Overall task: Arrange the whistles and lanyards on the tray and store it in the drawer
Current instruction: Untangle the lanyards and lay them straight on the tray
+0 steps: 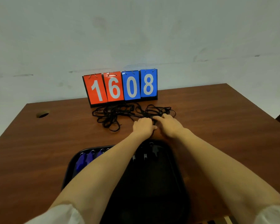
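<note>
While both arms are reaching forward over the tray (178, 172), the left hand (144, 126) and right hand (170, 125) are meeting side by side at the near edge of the lanyards (120, 113). Left hand is lying knuckles-up with fingers curled down onto black cord; a strand is showing between the 2 hands, so it is closing on lanyard cord. Right hand is lying flatter, fingers extended onto the cords; whether it is pinching a strand or only pressing on it, cannot tell.

Lanyards are lying as 1 loose black tangle on the brown table (39, 151), just in front of the scoreboard (120, 87), well beyond the tray. Individual lanyards cannot be separated by eye.

Tray is sitting dark and oblong at the near table edge, under the forearms. Blue whistles (86, 159) are lying in a row at its far-left corner, key rings pointing away; at least 3 are showing, the rest being covered by the left forearm. Black whistles (152, 152) are lying along the far edge toward the right, hard to count against the dark tray.

Scoreboard is standing upright against the wall (136, 29), showing 1 and 6 on red cards, 0 and 8 on blue. A round hole (42, 114) is showing in the tabletop at far left. White sleeves (58, 215) are pushed up at both elbows.
</note>
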